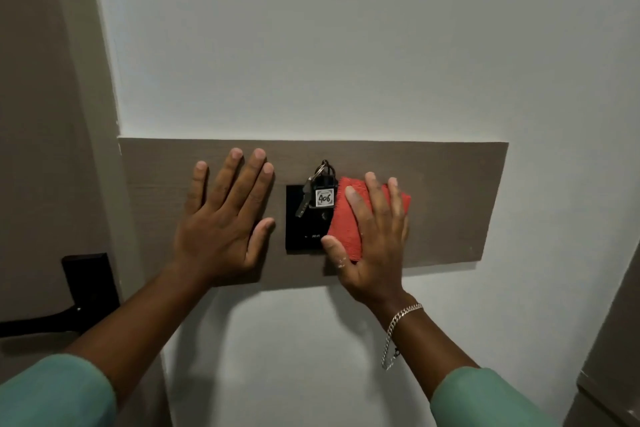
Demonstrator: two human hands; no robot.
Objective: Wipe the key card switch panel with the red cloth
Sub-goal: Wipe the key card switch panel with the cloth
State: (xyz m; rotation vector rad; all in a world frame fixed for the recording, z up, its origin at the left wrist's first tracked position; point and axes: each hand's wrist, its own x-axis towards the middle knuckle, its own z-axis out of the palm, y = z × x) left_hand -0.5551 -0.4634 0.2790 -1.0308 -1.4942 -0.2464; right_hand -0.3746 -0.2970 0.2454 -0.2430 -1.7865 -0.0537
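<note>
The black key card switch panel [304, 229] is set in a brown wooden board [450, 204] on the white wall. A key tag marked 406 [325, 198] with a key hangs from its slot. My right hand [372, 243] presses the folded red cloth [341, 222] flat against the panel's right part, hiding that side. My left hand [225, 218] lies flat on the board just left of the panel, fingers spread, holding nothing.
A dark door handle with its plate [86, 284] is on the door at the lower left. A grey cabinet edge [616, 340] stands at the lower right. A chain bracelet [398, 326] hangs on my right wrist.
</note>
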